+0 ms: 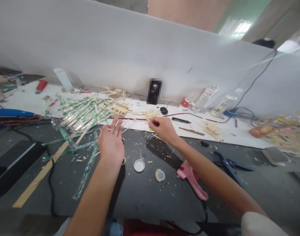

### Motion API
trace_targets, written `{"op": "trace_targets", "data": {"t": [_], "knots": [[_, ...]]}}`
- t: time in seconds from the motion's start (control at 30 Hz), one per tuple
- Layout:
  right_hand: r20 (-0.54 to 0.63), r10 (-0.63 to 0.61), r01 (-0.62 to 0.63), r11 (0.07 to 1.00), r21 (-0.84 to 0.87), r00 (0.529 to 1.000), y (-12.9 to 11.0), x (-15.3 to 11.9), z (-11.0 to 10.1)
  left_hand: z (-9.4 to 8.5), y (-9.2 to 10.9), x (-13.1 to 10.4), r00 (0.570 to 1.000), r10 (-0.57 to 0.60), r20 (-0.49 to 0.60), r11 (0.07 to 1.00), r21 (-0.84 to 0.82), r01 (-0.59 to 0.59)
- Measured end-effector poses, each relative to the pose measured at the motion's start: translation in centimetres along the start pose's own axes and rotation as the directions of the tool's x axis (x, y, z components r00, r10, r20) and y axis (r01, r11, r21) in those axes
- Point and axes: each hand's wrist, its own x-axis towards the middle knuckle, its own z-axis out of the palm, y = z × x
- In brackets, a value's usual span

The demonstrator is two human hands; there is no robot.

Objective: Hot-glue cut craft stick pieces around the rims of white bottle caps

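Note:
My left hand [111, 141] is raised over the front of the white strip, palm up, with its fingers stretched out and nothing visible in it. Just beyond its fingertips lies a small wooden stick frame [119, 108]. My right hand [164, 129] is closed, thumb and fingers curled together in a pinch. Whatever it grips, if anything, is hidden. Right behind those fingers sits another small wooden stick assembly [151, 114]; I cannot tell whether they touch it. Left of both hands, wooden sticks in clear and green wrappers [83, 113] are heaped.
A pink glue gun [192, 180] and blue-handled cutters [230, 165] lie to the right. Two round lids [139, 166] are in front. A wooden cart model [115, 92], bottles [206, 96], a black pen [181, 120] and another stick assembly [212, 129] stand or lie farther back.

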Motion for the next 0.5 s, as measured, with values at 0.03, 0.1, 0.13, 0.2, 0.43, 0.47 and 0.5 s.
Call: {"op": "trace_targets", "data": {"t": [0.03,0.1,0.13,0.2,0.43,0.47,0.5], "knots": [[-0.031,0.067,-0.068,0.997,-0.031,0.997,1.2,1.0,-0.1,-0.3,0.2,0.3,1.000,0.014,-0.023,1.000,0.011,-0.013],[-0.053,0.164,-0.168,0.983,-0.075,0.985,3.4,3.0,-0.1,-0.6,0.3,0.6,0.999,0.007,-0.038,0.999,0.035,-0.005],[-0.050,0.196,-0.200,0.976,-0.091,0.979,4.3,3.8,-0.1,-0.6,0.2,0.6,1.000,-0.011,-0.029,0.999,0.045,0.013],[-0.031,0.240,-0.242,0.964,-0.114,0.970,5.6,4.9,0.0,-0.3,-0.2,0.4,0.998,-0.061,0.006,0.997,0.057,0.061],[0.030,0.315,-0.304,0.935,-0.182,0.949,6.5,5.6,1.0,1.0,-0.5,-0.9,0.981,-0.178,0.075,0.983,0.059,0.174],[0.037,0.321,-0.308,0.932,-0.191,0.947,6.5,5.6,1.1,1.1,-0.4,-1.0,0.979,-0.186,0.080,0.982,0.060,0.181],[0.043,0.325,-0.311,0.929,-0.201,0.945,6.5,5.6,1.1,1.2,-0.2,-1.1,0.978,-0.192,0.084,0.980,0.062,0.188]]}}
